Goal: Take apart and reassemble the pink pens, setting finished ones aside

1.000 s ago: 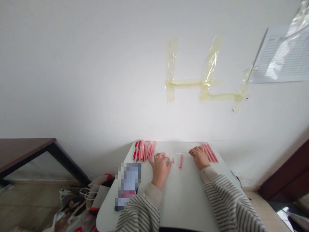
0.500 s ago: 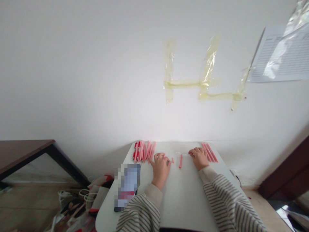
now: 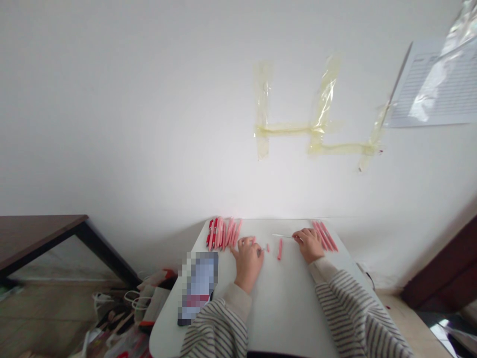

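Both my hands rest on a small white table (image 3: 283,308) against a white wall. My left hand (image 3: 247,259) lies with fingers curled, pinching a small part at its fingertips; a tiny pink piece (image 3: 267,247) sits just to its right. A short pink pen barrel (image 3: 279,249) lies between my hands. My right hand (image 3: 308,243) is closed on a thin white refill (image 3: 282,236) that points left. A row of pink and red pens (image 3: 222,232) lies beyond my left hand. Several pink pens (image 3: 325,235) lie just right of my right hand.
A phone (image 3: 198,286) lies on the table's left edge. Bags and clutter (image 3: 126,313) sit on the floor to the left, beside a dark wooden table (image 3: 37,238). Tape strips (image 3: 316,129) and a printed sheet (image 3: 432,89) hang on the wall. Dark furniture (image 3: 443,273) stands at the right.
The hands have barely moved. The small pink piece beside my left hand lies slightly further from the fingers. The view shifted a little.
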### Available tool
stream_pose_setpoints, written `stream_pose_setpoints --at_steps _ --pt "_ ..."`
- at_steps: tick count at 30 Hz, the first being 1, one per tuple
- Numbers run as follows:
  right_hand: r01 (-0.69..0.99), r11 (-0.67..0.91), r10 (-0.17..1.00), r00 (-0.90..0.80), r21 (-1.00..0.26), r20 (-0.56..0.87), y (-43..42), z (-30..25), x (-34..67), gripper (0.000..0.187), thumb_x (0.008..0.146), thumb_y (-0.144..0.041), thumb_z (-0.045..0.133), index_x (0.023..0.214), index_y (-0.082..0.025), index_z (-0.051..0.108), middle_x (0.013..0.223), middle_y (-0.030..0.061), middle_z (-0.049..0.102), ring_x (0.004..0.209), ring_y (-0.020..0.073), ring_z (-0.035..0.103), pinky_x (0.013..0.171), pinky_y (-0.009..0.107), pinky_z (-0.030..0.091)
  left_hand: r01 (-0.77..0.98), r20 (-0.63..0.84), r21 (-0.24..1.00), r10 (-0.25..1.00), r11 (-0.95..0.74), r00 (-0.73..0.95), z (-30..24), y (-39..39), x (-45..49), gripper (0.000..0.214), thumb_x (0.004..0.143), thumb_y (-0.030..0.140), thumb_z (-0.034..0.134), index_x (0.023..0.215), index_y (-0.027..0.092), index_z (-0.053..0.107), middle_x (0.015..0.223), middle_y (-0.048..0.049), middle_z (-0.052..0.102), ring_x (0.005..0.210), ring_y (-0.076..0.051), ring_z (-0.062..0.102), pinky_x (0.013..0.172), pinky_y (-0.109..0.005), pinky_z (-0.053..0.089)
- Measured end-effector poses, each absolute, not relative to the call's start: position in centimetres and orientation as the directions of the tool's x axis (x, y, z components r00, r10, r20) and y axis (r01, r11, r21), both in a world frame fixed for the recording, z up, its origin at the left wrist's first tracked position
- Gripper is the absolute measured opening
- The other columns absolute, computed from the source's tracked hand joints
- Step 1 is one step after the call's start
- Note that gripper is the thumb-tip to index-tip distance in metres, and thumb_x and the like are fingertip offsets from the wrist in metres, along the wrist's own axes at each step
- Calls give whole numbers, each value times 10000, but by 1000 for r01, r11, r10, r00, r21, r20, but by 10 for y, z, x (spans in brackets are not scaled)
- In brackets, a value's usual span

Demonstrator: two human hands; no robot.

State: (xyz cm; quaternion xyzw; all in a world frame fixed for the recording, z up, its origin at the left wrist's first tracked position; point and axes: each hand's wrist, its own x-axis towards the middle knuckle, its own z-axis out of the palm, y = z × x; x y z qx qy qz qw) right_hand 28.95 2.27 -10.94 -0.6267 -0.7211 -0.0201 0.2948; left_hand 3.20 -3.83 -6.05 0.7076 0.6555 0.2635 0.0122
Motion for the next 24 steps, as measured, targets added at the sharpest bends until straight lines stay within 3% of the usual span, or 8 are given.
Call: stream_pose_setpoints --at_steps 13,24 --pt "913 212 895 -38 -348 445 22 -109 290 235 970 -275 529 995 -307 760 1036 50 711 1110 274 514 1010 464 357 922 369 357 929 -147 6 -64 -37 31 128 852 202 634 811 260 741 1278 -32 673 1261 -281 487 1159 -699 190" --pt "912 226 886 -46 -343 462 23 -111 291 224 965 -274 543 985 -313 762 1027 50 720 1098 273 528 996 453 363 915 343 377 939 -140 2 -62 -38 31 157 845 242 657 942 303 764 1281 -51 656 1264 -299 468 1156 -697 182"
